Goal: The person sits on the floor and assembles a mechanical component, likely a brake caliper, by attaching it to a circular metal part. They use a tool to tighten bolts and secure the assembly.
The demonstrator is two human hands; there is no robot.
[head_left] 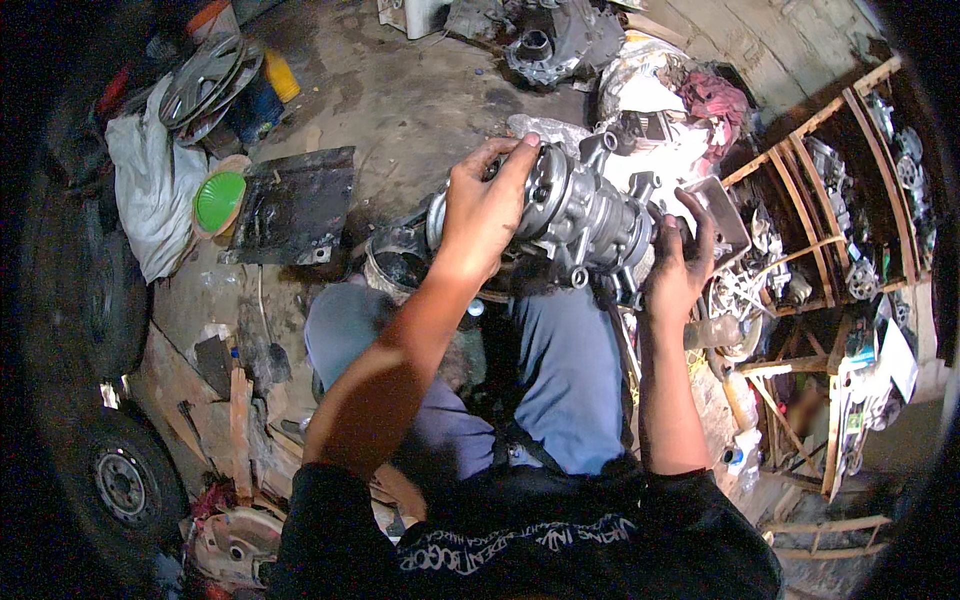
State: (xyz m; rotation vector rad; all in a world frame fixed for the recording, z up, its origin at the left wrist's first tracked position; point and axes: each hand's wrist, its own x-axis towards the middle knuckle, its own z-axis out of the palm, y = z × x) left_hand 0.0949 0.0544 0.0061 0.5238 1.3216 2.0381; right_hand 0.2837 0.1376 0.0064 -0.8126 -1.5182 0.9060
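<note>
Above my knees I hold a grey metal compressor (590, 218), a ribbed cylinder with mounting lugs and a round pulley end on the left. My left hand (485, 205) grips that pulley end from above, with its fingertips wrapped over the rim. At the opposite end, my right hand (680, 270) supports the body, thumb and fingers bent against it. Part of the right fingers' contact is hidden behind the metal. Below the pulley end stands a round tub (385, 265) with dark contents, partly covered by my left forearm.
A dark flat sheet (295, 205) and a green round dish (220, 200) lie left on the floor. Beyond the compressor sits a large metal casting (560, 45), with red cloth (715, 100) nearby. Wooden shelves (800, 165) full of metal parts stand right. A wheel (125, 475) is at lower left.
</note>
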